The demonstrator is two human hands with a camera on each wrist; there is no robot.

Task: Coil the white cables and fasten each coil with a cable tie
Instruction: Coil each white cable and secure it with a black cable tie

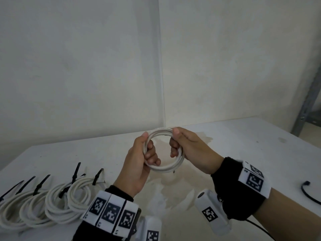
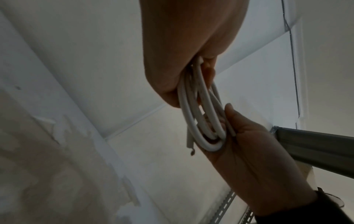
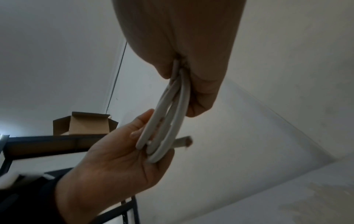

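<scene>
A white cable coil (image 1: pixel 163 168) of a few loops is held up above the white table (image 1: pixel 243 145), in the middle of the head view. My left hand (image 1: pixel 148 148) grips its left side, thumb on the outside and fingers curled through the ring. My right hand (image 1: pixel 175 143) grips the right side the same way, thumb on top. The left wrist view has the left hand (image 2: pixel 182 68) above the coil (image 2: pixel 203 121) and the right hand (image 2: pixel 249 151) below. In the right wrist view the right hand (image 3: pixel 191 75) clamps the coil (image 3: pixel 168 121), and a cut cable end (image 3: pixel 184 141) sticks out by the left hand (image 3: pixel 118 159).
Several tied white coils (image 1: pixel 57 202) with black cable ties (image 1: pixel 76 171) standing up lie in a row at the table's front left. One loose black cable tie (image 1: pixel 311 193) lies at the right edge. A metal rack (image 1: pixel 309 94) stands beyond the table's right side; a cardboard box (image 3: pixel 84 124) sits on shelving.
</scene>
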